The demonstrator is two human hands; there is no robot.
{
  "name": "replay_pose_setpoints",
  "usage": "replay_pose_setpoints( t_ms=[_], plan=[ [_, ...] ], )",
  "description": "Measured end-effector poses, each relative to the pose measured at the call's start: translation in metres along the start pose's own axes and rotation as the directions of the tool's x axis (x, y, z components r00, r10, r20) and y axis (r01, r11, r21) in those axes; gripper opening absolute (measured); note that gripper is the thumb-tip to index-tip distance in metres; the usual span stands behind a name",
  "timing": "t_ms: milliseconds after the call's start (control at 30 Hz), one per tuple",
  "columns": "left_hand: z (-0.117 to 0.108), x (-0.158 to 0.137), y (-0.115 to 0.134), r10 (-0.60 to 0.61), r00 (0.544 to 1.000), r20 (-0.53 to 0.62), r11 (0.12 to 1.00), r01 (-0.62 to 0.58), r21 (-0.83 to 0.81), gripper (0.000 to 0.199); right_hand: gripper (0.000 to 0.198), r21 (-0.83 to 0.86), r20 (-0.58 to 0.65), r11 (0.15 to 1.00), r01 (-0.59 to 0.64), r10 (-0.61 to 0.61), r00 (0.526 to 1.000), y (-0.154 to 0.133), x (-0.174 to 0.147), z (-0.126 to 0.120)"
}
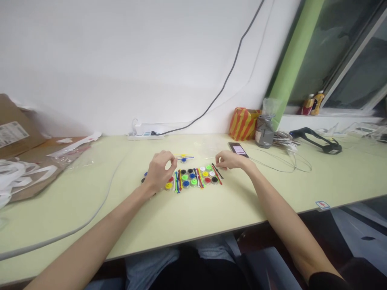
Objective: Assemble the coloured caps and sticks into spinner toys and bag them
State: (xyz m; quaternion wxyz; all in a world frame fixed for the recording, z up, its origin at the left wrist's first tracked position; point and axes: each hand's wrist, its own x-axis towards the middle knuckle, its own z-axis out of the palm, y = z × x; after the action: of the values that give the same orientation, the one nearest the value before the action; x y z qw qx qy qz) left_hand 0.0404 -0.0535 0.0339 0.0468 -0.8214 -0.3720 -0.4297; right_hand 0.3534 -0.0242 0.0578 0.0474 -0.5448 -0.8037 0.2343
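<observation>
My left hand (161, 170) is closed in a pinch at the left of the rows, with the near end of a thin blue plastic arrow (189, 157) at its fingertips. Right by that arrow lie a small yellow disc (183, 155) and a blue disc (184, 160). Below are rows of round coloured discs on clear bases (194, 182), with bundles of thin coloured arrows (198, 178) between them. My right hand (228, 160) has its fingers curled together just above a black arrow (219, 173) at the right end; whatever they hold is hidden. My left hand covers some discs.
A phone (238, 150) lies behind my right hand. Farther back are a striped bag (244, 124), a grey pouch (265, 132) and a power strip (145, 137). Cardboard (21, 141) fills the left; a thick cable (99, 215) crosses the table (187, 217) there.
</observation>
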Motion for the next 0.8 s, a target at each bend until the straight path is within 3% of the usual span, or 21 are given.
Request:
replay_pose_setpoints(
  t_ms=[267,467,600,733,800],
  plan=[
    [0.0006,-0.0010,-0.0018,-0.035,0.999,0.029,0.999,0.036,-0.030,0.020,0.014,0.087,-0.043,0.995,-0.051,0.055,0.998,0.0093,-0.0024,-0.0063],
    [0.0011,-0.0033,-0.0019,-0.115,0.988,0.100,0.988,0.124,-0.093,0.026,0.026,0.151,0.140,0.988,-0.011,-0.010,0.990,0.0018,-0.0058,-0.0049],
    [0.0008,-0.0034,0.0006,-0.131,0.983,0.130,0.987,0.142,-0.079,0.029,0.022,0.125,0.068,0.991,-0.048,0.039,0.997,-0.0005,-0.0075,-0.0057],
    [0.0002,-0.0030,0.0023,-0.155,0.977,0.145,0.984,0.165,-0.061,0.030,0.019,0.102,0.097,0.993,-0.052,0.042,0.994,0.0029,-0.0075,-0.0073],
    [0.0000,-0.0036,0.0023,-0.173,0.973,0.149,0.981,0.184,-0.059,0.028,0.018,0.058,0.037,0.996,-0.070,0.068,0.997,0.0075,-0.0050,-0.0077]
  ],
)
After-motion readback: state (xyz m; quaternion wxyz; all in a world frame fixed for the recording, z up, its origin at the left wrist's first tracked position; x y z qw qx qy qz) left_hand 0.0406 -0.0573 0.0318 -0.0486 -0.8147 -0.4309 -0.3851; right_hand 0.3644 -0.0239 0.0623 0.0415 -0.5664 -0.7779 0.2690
